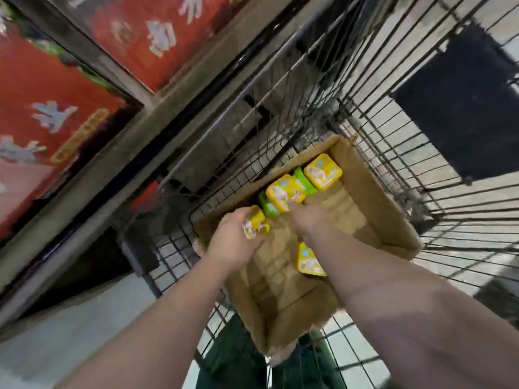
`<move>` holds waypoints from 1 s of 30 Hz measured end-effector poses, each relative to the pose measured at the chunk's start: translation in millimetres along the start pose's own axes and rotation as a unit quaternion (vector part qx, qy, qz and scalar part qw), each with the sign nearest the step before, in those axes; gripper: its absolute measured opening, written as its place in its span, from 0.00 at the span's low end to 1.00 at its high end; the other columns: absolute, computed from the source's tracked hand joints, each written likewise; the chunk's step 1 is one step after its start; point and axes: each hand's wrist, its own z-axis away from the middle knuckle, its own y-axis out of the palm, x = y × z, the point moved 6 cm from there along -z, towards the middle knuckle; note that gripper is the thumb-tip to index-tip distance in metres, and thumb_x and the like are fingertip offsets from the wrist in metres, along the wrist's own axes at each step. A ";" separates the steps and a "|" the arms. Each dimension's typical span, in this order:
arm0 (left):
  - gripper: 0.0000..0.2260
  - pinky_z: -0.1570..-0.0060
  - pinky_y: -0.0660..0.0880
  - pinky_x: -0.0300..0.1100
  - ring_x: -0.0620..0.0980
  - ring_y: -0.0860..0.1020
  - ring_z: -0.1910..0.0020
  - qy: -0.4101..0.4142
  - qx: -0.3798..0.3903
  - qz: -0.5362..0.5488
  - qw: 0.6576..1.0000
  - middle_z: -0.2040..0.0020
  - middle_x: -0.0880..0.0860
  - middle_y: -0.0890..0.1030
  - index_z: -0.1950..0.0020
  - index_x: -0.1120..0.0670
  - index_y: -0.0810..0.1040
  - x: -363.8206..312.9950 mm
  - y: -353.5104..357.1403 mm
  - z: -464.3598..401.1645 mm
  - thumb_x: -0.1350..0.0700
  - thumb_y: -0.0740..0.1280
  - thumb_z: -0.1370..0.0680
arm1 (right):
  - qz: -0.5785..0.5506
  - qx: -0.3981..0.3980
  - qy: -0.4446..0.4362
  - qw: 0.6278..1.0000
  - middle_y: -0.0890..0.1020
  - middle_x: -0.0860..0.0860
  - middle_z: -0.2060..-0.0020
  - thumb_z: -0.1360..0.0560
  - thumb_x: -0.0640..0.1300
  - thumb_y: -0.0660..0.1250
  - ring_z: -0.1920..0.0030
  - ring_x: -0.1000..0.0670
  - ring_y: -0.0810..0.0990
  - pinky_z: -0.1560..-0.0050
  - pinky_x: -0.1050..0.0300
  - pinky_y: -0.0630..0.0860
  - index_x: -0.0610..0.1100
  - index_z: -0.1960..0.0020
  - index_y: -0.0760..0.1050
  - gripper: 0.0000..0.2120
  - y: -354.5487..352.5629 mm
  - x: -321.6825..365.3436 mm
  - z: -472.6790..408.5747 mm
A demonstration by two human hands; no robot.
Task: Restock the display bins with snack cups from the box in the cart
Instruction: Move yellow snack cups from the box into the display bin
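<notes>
Head view: a wire shopping cart (393, 153) holds an open cardboard box (373, 203), tilted in the frame, with both bare forearms reaching into it. The left hand (233, 240) is closed around a yellow-lidded snack cup (256, 222) at the near-left edge of the box. The right hand (309, 220) is inside the box with its fingertips touching a second yellow-lidded cup (283, 192); whether the fingers are closed on it cannot be told. That cup sits among green cups (269, 207) along the far-left wall of the box. A third yellow cup (323, 172) stands in the far corner, and a fourth (309, 259) lies on the box floor just below the right forearm. Most of the box floor is bare cardboard. Red display panels (50, 108) with blurred white markings fill the upper left, beside the cart. The picture is motion-blurred.
</notes>
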 end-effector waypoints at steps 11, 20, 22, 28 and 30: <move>0.30 0.46 0.78 0.51 0.53 0.79 0.46 -0.118 0.073 0.262 0.955 0.39 0.56 0.77 0.29 0.57 0.67 -7.6 8.5 -12.7 0.49 0.73 0.27 | -0.110 0.153 -0.043 0.981 0.81 0.46 0.55 0.27 0.37 0.71 0.56 0.50 0.81 0.61 0.60 0.80 0.43 0.40 0.74 0.16 -20.4 8.3 58.5; 0.07 0.44 0.76 0.57 0.57 0.80 0.47 -0.161 0.089 0.343 0.921 0.44 0.60 0.80 0.50 0.51 0.74 21.8 35.3 -11.0 0.58 0.70 0.25 | 0.314 0.132 -0.036 0.940 0.76 0.47 0.35 0.29 0.41 0.73 0.36 0.47 0.75 0.41 0.64 0.68 0.44 0.29 0.67 0.31 -56.8 -70.7 8.4; 0.06 0.43 0.75 0.57 0.58 0.80 0.47 -0.161 0.092 0.349 0.919 0.44 0.61 0.81 0.51 0.51 0.76 26.8 41.9 -9.2 0.59 0.70 0.24 | 0.296 0.136 -0.020 0.945 0.77 0.45 0.39 0.28 0.39 0.72 0.41 0.45 0.77 0.51 0.67 0.70 0.43 0.30 0.69 0.27 -51.1 -80.9 9.1; 0.05 0.44 0.76 0.53 0.55 0.81 0.48 -0.166 0.094 0.346 0.919 0.47 0.56 0.82 0.51 0.49 0.75 26.3 36.3 12.2 0.56 0.70 0.24 | 0.100 0.149 0.042 0.983 0.78 0.45 0.55 0.26 0.34 0.69 0.69 0.51 0.74 0.70 0.61 0.70 0.45 0.36 0.72 0.20 -60.1 -66.2 42.4; 0.04 0.48 0.77 0.52 0.54 0.81 0.51 -0.165 0.097 0.357 0.914 0.49 0.55 0.83 0.53 0.50 0.76 20.1 25.2 25.3 0.55 0.70 0.24 | 0.093 0.176 0.029 0.980 0.80 0.46 0.59 0.26 0.36 0.70 0.69 0.51 0.74 0.69 0.60 0.69 0.48 0.38 0.73 0.18 -63.8 -44.5 63.6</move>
